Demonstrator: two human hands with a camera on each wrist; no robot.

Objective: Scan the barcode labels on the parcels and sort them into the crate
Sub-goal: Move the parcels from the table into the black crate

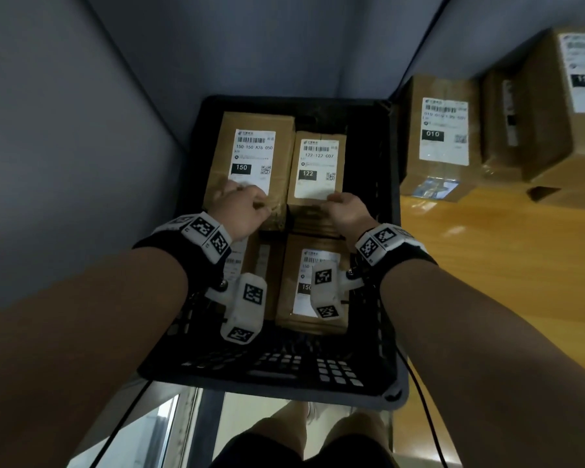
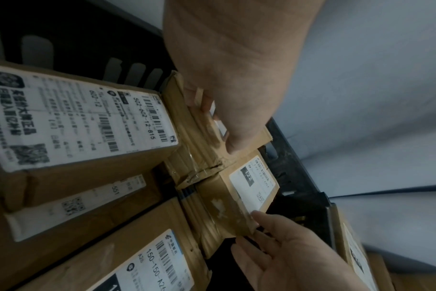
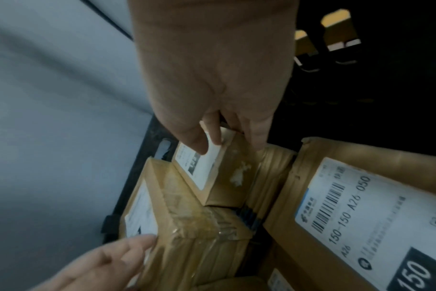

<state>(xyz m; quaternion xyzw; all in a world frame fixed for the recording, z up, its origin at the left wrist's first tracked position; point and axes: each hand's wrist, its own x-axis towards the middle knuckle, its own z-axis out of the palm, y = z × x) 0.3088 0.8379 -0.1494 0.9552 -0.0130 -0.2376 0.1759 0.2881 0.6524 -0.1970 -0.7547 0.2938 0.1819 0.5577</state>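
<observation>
The black crate (image 1: 284,376) holds several brown parcels with white labels. My left hand (image 1: 247,201) grips the near end of the far-left parcel marked 150 (image 1: 254,153), thumb and fingers closed on its taped edge (image 2: 199,137). My right hand (image 1: 338,199) pinches the near right corner of the smaller parcel marked 122 (image 1: 318,160), thumb on the label (image 3: 194,145) and fingers down its side. Both parcels lie flat, side by side, at the crate's far end. No scanner is in view.
Nearer me in the crate lie another 150 parcel (image 1: 314,288) and a parcel with a long label (image 2: 87,118). A dark gap (image 1: 365,157) is right of the 122 parcel. More parcels (image 1: 443,130) stand on the wooden table (image 1: 487,265) at right. Grey walls enclose the left and back.
</observation>
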